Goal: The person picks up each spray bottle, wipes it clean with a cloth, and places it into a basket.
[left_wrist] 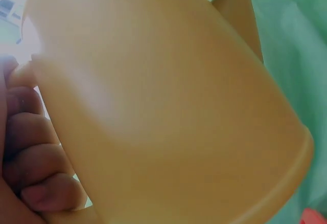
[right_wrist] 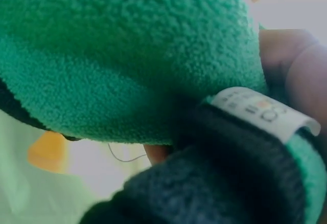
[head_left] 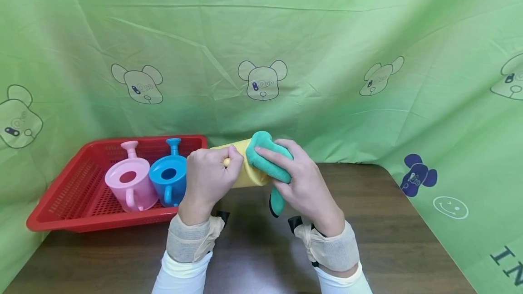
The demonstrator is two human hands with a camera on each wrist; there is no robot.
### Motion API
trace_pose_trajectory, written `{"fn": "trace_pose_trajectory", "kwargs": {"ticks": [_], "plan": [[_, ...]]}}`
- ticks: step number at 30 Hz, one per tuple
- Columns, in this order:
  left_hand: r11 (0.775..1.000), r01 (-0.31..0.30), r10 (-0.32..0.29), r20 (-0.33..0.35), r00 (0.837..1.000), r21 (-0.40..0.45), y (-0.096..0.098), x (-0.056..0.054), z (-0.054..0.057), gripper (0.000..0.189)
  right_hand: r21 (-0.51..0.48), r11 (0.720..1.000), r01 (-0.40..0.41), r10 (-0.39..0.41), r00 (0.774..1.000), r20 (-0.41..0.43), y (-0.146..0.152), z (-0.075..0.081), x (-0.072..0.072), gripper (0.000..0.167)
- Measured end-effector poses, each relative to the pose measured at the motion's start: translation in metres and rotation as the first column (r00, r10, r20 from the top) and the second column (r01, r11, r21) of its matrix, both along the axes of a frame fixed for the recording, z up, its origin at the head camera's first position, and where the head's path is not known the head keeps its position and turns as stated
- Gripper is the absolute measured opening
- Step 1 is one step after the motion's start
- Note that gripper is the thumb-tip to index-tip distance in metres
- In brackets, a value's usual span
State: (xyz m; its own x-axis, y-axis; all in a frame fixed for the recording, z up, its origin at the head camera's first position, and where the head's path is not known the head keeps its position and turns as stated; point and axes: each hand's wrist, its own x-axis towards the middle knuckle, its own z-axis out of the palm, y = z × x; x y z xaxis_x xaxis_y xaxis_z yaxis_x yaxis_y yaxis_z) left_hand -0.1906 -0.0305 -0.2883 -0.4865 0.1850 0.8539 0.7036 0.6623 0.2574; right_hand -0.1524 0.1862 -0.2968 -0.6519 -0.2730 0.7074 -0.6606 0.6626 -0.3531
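A yellow watering can (head_left: 250, 177) is held tilted on its side above the table. My left hand (head_left: 207, 178) grips its handle, and in the left wrist view the curled fingers (left_wrist: 43, 157) pass through the loop beside the can's smooth body (left_wrist: 158, 96). At the can's right end, my right hand (head_left: 304, 185) holds a green cloth (head_left: 261, 149) against the yellow surface. One corner of the cloth, with a dark edge, hangs below that hand. The right wrist view shows the fuzzy cloth (right_wrist: 133, 55) and its white label (right_wrist: 265, 112) up close.
To the left, a red plastic basket (head_left: 102, 226) holds a pink watering can (head_left: 136, 192) and a blue watering can (head_left: 178, 189). Brown wooden tabletop (head_left: 392, 239) lies under my arms. A green printed curtain (head_left: 318, 49) hangs behind and along the sides.
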Motion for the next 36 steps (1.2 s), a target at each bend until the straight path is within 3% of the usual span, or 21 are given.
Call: {"fn": "trace_pose_trajectory", "kwargs": {"ticks": [7,13,18,25,28,31,34,36], "plan": [[0.996,-0.061,0.062,-0.024,0.998,0.060,-0.001,-0.002,0.001,0.047,0.036,0.999,-0.019,0.019,1.000,-0.008,-0.002,0.001,0.004,0.068],[0.971,-0.137,0.132,0.038,0.991,0.198,-0.002,-0.001,0.003,0.048,0.050,0.997,-0.060,0.061,0.998,-0.016,-0.003,0.003,0.007,0.066],[0.922,-0.187,0.182,0.047,0.982,0.338,-0.004,-0.003,0.005,0.051,0.049,0.994,-0.094,0.095,0.995,-0.010,-0.002,0.003,0.006,0.066],[0.823,-0.137,0.158,0.009,0.987,0.552,-0.009,-0.001,0.010,0.058,-0.005,0.994,-0.108,0.108,0.994,0.012,0.000,0.004,0.005,0.070],[0.752,-0.119,0.137,0.022,0.990,0.648,-0.009,0.000,0.012,0.059,-0.034,0.993,-0.111,0.111,0.994,0.022,0.000,0.004,0.006,0.072],[0.651,-0.098,0.088,0.053,0.995,0.753,-0.009,0.003,0.014,0.061,-0.036,0.993,-0.116,0.117,0.993,0.021,0.000,0.002,0.005,0.072],[0.502,0.017,-0.091,0.033,0.995,0.864,-0.009,0.006,0.018,0.060,-0.019,0.991,-0.136,0.137,0.990,0.031,-0.003,0.001,0.003,0.070],[0.385,0.110,-0.226,-0.022,0.974,0.916,-0.008,0.008,0.020,0.058,-0.007,0.989,-0.148,0.148,0.988,0.037,-0.004,0.000,0.002,0.069]]}}
